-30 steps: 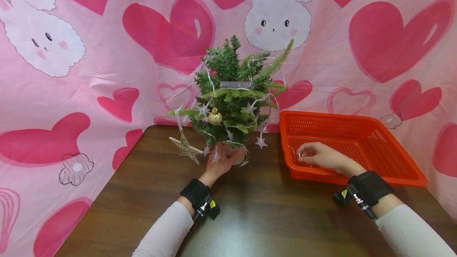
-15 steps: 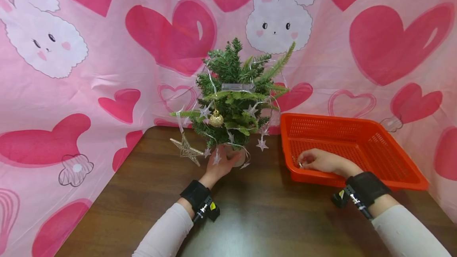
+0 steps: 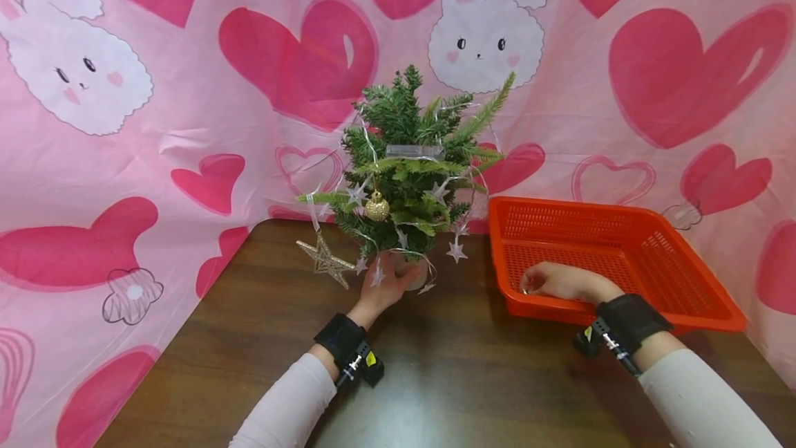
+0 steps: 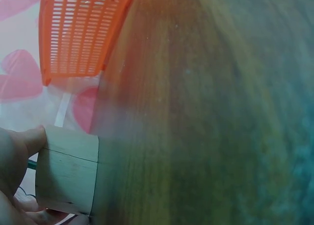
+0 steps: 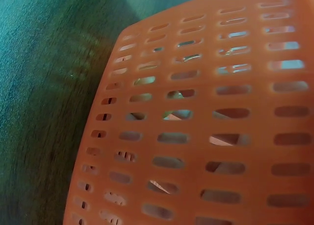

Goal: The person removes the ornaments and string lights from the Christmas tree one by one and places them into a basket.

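My left hand (image 3: 384, 285) holds the pale wooden base (image 4: 68, 168) of a small artificial Christmas tree (image 3: 404, 171); in the left wrist view thumb and fingers lie around it. A gold glitter star (image 3: 323, 260) and a gold ball (image 3: 376, 207) hang from its branches, with a string of clear star lights wound through. Over at the orange basket (image 3: 597, 216), my right hand (image 3: 566, 282) reaches inside the near left corner. Its bent fingers pinch a small shiny gold ornament (image 3: 525, 290), mostly hidden. The basket's slotted wall (image 5: 196, 102) covers most of the right wrist view.
A brown wooden table (image 3: 435, 379) bears the tree and the basket. Behind it hangs a pink cloth (image 3: 205, 123) with hearts and rabbits. A clear plastic box (image 3: 414, 152) sits among the tree's branches.
My right hand has lowered slightly into the basket, and the gold ornament, with its thread visible earlier, is now mostly hidden. The left hand stays on the tree's base.
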Tool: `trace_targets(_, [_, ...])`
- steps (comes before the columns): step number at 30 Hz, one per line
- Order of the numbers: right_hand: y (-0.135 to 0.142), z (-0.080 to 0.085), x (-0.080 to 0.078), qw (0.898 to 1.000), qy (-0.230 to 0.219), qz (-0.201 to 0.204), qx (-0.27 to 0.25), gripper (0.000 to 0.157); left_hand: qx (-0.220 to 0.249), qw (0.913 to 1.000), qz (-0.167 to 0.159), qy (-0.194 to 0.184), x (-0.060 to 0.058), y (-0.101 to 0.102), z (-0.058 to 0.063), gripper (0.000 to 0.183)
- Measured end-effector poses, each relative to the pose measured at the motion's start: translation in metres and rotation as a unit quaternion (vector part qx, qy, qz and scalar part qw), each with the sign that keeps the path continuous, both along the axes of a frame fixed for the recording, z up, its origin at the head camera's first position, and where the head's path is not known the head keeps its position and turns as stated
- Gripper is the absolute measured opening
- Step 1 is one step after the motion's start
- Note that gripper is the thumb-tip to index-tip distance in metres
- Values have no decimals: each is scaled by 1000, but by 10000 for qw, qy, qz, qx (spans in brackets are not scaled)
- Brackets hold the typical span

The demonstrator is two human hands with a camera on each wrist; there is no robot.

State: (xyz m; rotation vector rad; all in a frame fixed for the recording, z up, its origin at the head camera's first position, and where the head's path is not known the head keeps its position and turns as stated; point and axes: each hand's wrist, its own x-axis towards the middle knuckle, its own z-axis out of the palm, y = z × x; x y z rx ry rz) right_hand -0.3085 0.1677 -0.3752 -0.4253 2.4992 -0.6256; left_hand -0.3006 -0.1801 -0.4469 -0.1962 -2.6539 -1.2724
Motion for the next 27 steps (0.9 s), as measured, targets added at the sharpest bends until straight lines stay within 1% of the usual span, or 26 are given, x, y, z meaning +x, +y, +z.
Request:
trace_targets(3, [0,-1,0,9999,37,42,95,21,51,9997,-113,209,-1,0,2,36])
trace_targets(6, [0,-2,-1,9998,51,98,145,19,102,9987,-281,411,-2,-1,3,39])
trace_targets(8, [-1,-2,-1,9997,72,142,158,18,184,9978,-410,490,-3,-1,4,37])
trace_targets(10, [-1,-3,-1,9997,84,174,150,18,247,9967,-542,556,-5,-2,4,35])
trace_targets(13, [-1,-3,-1,9996,127,199,146,18,405,9944,-724,655,-8,-2,4,26])
trace_targets(15, [-1,-3,-1,9997,118,179,137,19,499,9938,-770,628,-9,-3,5,22])
trace_targets(17, [-1,-4,0,9997,115,140,140,20,605,9936,-811,503,-10,-4,6,20])
trace_targets(20, [-1,-4,0,9999,76,84,127,21,717,9927,-909,322,-11,-5,7,22])
trace_targets(22, [0,-4,1,9999,67,89,96,22,751,9919,-957,357,-11,-5,7,18])
trace_targets(23, [0,-3,1,9999,76,124,72,21,747,9917,-968,408,-10,-6,7,18])
trace_targets(24, [0,-3,1,9998,84,149,43,21,753,9913,-977,449,-10,-6,7,22])
trace_targets(27, [1,-3,1,9997,163,204,-8,20,752,9914,-947,504,-9,-6,6,47])
